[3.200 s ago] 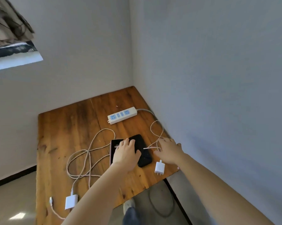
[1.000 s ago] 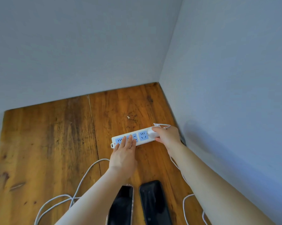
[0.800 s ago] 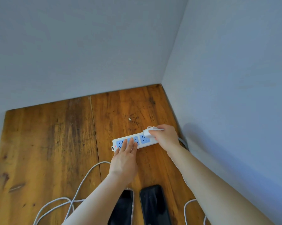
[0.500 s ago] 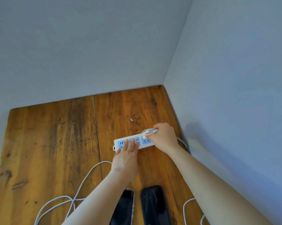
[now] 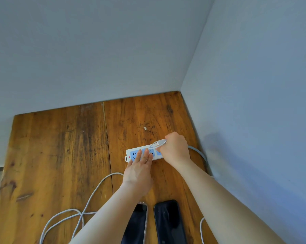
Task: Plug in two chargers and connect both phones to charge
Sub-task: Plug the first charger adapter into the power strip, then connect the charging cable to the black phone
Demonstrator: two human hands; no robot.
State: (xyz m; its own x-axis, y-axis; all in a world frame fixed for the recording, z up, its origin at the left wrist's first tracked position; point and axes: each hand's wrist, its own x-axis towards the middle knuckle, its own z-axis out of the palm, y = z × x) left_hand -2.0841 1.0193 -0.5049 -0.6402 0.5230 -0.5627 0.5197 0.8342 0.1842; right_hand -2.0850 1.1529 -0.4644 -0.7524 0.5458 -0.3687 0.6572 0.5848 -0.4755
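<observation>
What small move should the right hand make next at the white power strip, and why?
Probably press the small white charger plug straight down until seated. The right hand grips it over the right-end socket of the long white power strip with blue sockets, its cable looping out; full seating is hidden. The left hand lies flat on the strip, bracing it on the wooden table.

A worn brown wooden plank bench [image 5: 60,155] fills the lower frame, set into a wall corner. On it lie a white power strip with blue sockets [image 5: 131,153] at centre, 2 dark phones [image 5: 168,221] side by side at the bottom edge, and looping white cables [image 5: 88,199] at lower left.
</observation>
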